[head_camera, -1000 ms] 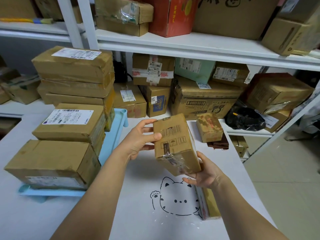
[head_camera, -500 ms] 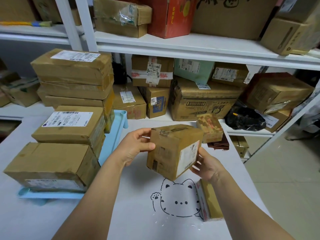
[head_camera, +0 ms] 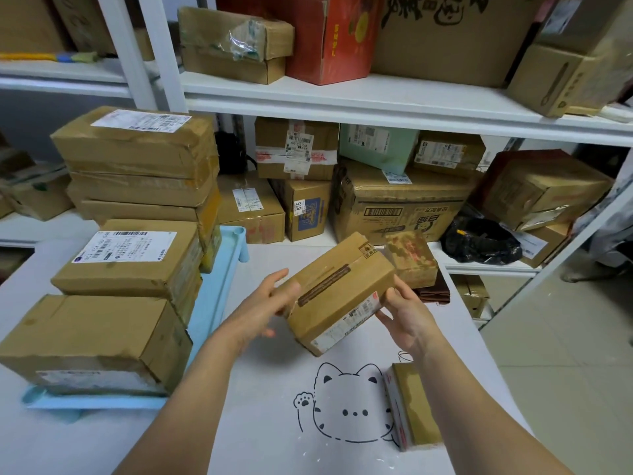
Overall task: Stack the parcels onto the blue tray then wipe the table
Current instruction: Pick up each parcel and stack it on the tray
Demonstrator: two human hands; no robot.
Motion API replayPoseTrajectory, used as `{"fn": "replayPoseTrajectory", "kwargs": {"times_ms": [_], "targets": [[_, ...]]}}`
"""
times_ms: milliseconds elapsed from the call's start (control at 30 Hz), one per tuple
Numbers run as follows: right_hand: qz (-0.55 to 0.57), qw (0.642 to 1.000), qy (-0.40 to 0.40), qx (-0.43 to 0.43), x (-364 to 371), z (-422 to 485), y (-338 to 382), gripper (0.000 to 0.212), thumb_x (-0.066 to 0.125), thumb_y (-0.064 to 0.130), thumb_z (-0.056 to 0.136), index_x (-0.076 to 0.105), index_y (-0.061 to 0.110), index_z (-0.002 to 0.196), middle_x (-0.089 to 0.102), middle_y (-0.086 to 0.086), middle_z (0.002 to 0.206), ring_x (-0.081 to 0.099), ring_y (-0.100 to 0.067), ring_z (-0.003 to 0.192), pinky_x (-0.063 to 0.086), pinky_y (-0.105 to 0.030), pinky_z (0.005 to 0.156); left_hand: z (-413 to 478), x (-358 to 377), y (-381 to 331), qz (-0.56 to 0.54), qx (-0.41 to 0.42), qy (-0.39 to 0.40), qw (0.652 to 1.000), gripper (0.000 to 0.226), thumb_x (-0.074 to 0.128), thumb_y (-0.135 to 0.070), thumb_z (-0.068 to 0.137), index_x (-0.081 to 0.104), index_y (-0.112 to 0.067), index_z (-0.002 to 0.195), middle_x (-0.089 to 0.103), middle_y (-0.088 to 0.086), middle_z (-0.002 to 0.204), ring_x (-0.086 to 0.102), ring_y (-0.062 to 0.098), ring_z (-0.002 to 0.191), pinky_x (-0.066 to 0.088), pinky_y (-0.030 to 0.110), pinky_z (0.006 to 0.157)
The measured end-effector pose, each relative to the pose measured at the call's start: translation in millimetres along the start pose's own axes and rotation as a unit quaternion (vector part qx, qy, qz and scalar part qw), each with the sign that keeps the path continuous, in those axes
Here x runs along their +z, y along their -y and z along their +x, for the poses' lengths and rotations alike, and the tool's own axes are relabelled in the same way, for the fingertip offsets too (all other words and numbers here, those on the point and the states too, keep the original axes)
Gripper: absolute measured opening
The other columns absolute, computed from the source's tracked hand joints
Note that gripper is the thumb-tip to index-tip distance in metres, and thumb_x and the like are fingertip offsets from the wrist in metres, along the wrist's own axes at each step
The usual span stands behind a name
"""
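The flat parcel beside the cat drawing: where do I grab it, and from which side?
Pinch the flat parcel across its long sides at mid-length, from above. It lies flat on the table, narrow, both long sides free. The right hand is nearest, but holds the tilted parcel.

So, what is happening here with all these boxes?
A person holds one cardboard parcel above the white table, left hand and right hand gripping its ends. The blue tray on the left already carries several stacked parcels. Two more wait on the table: a small box at the far edge and a flat box by the right arm. Wiping has not started.
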State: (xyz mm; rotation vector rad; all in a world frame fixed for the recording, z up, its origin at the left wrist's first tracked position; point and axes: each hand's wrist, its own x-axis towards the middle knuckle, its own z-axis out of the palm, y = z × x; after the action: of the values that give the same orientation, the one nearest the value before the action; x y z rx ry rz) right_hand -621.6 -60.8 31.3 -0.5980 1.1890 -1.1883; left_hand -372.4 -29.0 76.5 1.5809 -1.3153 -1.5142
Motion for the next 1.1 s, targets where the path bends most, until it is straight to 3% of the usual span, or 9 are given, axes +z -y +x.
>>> {"fn": "replayPoseTrajectory", "kwargs": {"times_ms": [67,167,333,433,533,700,800,967,1100], "targets": [[-0.005,1.000,0.005,-0.007,3.6,1.7,1.3,0.041,0.046,0.003,0.097,0.052,0.015,0.136,0.063,-0.007,0.119,0.057,-0.018,0.104,0.045,-0.042,0.097,3.1,5.8,2.7,0.087,-0.002,0.000,0.996,0.092,0.071,-0.054,0.072,0.016,-0.042,0.145,0.029,-0.004,0.133,0.039,0.021,0.124,0.042,0.042,0.101],[-0.011,1.000,0.007,-0.010,11.3,1.3,6.2,0.040,0.051,0.002,0.094,0.053,0.012,0.133,0.060,-0.006,0.129,0.057,-0.017,0.108,0.046,-0.036,0.085,8.9,15.0,8.5,0.143,0.014,-0.036,0.989,0.121,0.086,-0.040,0.059,0.006,-0.031,0.149,0.019,-0.006,0.125,0.033,0.013,0.121,0.030,0.028,0.104],[0.016,0.999,0.023,-0.026,22.3,-1.2,16.6,0.044,0.056,-0.005,0.089,0.055,0.008,0.130,0.063,-0.004,0.116,0.060,-0.014,0.098,0.046,-0.032,0.086,17.0,14.2,19.1,0.104,0.016,-0.085,0.991,0.111,0.090,-0.034,0.054,0.022,-0.023,0.141,0.030,-0.004,0.123,0.036,0.011,0.113,0.037,0.026,0.096],[0.057,0.997,0.042,-0.030,22.2,3.1,18.4,0.057,0.062,-0.001,0.087,0.045,0.013,0.139,0.054,-0.004,0.135,0.054,-0.019,0.120,0.044,-0.036,0.093,18.2,12.7,23.7,-0.062,-0.008,-0.042,0.997,0.105,0.089,-0.031,0.043,0.033,-0.031,0.132,0.044,-0.002,0.129,0.050,0.018,0.115,0.051,0.037,0.089],[0.006,0.998,0.056,-0.013,21.3,1.4,14.9,0.063,0.064,0.002,0.086,0.040,0.019,0.142,0.048,0.001,0.140,0.046,-0.019,0.129,0.037,-0.042,0.100,15.9,16.5,24.7,-0.240,0.000,-0.008,0.971,0.091,0.079,-0.009,0.049,0.036,-0.029,0.126,0.057,-0.002,0.119,0.057,0.020,0.108,0.053,0.041,0.079],[-0.098,0.983,0.141,0.070,12.8,-7.5,-4.7,0.093,0.065,-0.003,0.067,0.027,0.026,0.147,0.040,0.003,0.146,0.045,-0.022,0.129,0.033,-0.046,0.100,13.3,16.7,30.2,-0.322,0.023,0.037,0.946,0.097,0.071,0.010,0.048,0.037,-0.027,0.132,0.053,0.005,0.129,0.058,0.022,0.108,0.055,0.040,0.073],[-0.176,0.952,0.224,0.112,9.7,-12.1,-11.7,0.113,0.070,0.005,0.051,0.021,0.034,0.149,0.046,0.001,0.142,0.053,-0.022,0.119,0.033,-0.046,0.099,13.7,17.5,35.6,-0.327,0.028,0.070,0.942,0.114,0.077,0.005,0.036,0.035,-0.027,0.137,0.049,0.005,0.134,0.057,0.024,0.112,0.057,0.040,0.071],[-0.201,0.926,0.298,0.117,3.5,-16.9,-14.3,0.095,0.069,0.009,0.063,0.028,0.045,0.141,0.055,0.001,0.137,0.048,-0.024,0.127,0.025,-0.052,0.108,16.9,25.3,39.7,-0.390,0.035,0.106,0.914,0.124,0.091,-0.002,0.019,0.044,-0.014,0.133,0.056,0.017,0.130,0.053,0.038,0.120,0.056,0.047,0.077],[-0.149,0.939,0.299,0.089,6.4,-14.5,-12.9,0.104,0.083,0.030,0.052,0.032,0.035,0.143,0.055,0.007,0.137,0.048,-0.018,0.124,0.029,-0.046,0.104,16.0,32.6,33.3,-0.449,0.039,0.127,0.883,0.108,0.095,-0.010,0.022,0.054,-0.011,0.122,0.068,0.015,0.114,0.067,0.035,0.100,0.056,0.055,0.070]]}}
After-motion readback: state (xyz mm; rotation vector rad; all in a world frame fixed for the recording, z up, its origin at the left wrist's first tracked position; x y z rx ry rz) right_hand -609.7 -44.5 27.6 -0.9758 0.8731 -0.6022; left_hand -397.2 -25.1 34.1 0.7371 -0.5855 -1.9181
